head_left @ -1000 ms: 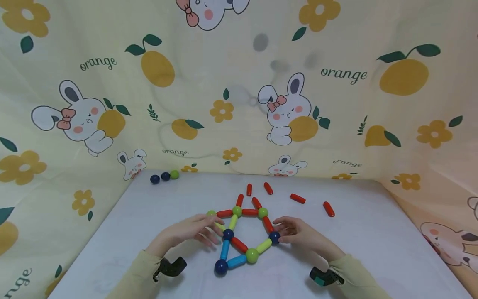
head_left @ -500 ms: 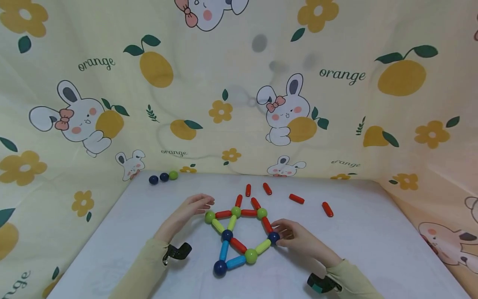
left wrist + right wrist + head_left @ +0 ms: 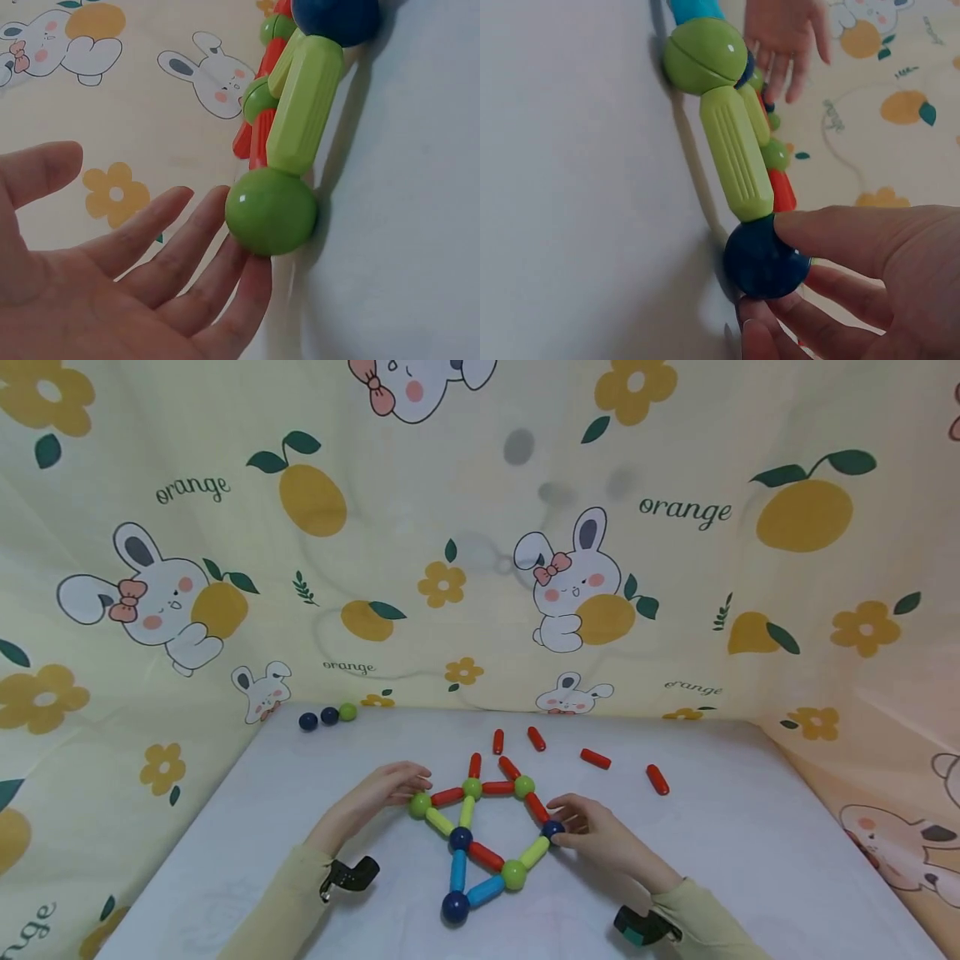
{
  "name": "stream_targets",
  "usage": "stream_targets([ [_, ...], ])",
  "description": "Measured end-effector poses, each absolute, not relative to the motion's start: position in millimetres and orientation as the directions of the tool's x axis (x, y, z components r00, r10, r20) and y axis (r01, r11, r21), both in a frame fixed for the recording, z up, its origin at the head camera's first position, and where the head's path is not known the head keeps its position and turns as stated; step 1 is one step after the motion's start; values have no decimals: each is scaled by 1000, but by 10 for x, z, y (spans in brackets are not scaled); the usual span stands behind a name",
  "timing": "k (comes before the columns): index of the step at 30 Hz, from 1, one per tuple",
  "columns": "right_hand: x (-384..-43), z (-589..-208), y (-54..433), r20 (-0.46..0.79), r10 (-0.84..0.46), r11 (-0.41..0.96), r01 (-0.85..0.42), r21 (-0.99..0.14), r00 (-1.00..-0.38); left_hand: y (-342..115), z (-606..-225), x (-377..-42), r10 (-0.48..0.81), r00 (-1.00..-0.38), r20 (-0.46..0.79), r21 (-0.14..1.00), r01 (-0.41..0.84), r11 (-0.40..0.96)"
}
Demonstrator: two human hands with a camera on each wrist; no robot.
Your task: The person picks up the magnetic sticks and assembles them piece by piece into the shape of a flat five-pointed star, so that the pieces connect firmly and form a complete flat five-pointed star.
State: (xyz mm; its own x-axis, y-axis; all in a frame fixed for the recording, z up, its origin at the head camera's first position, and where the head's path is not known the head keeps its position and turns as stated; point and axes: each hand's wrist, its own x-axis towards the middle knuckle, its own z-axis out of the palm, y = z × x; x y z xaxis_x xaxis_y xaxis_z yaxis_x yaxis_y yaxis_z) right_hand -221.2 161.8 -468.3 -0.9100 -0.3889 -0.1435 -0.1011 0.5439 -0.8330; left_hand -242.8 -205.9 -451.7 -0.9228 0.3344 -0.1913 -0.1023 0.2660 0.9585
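A flat frame of toy connecting rods and balls lies on the white table. My left hand, fingers extended, touches the green ball at the frame's left corner. At the right corner, my right hand pinches a dark blue ball between thumb and fingers. Yellow-green rods, red rods and blue rods link the balls. Another dark blue ball forms the corner nearest me. Two red rods stick out from the far side with free ends.
Several loose red rods lie beyond the frame and to its right. Two dark blue balls and a green ball sit at the table's far left edge. A patterned cloth hangs behind the table.
My left hand has gone from over the frame's left side to its left green ball. The frame has turned slightly, its left corner nearer me and its near corner rightward. My right hand stays at its ball.
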Motion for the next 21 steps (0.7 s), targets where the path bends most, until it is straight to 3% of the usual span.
stream_targets([
  [9, -2344, -4615, 1694, -134, -299, 575, -67, -815, -945, -2030, -4556, -2151, 422, -885, -197, 968, -106, 229],
  [21, -2655, -4675, 1824, -127, -283, 581, -65, -811, -951, -1873, -4626, -1870, 565, -785, -254, 961, -272, 53],
])
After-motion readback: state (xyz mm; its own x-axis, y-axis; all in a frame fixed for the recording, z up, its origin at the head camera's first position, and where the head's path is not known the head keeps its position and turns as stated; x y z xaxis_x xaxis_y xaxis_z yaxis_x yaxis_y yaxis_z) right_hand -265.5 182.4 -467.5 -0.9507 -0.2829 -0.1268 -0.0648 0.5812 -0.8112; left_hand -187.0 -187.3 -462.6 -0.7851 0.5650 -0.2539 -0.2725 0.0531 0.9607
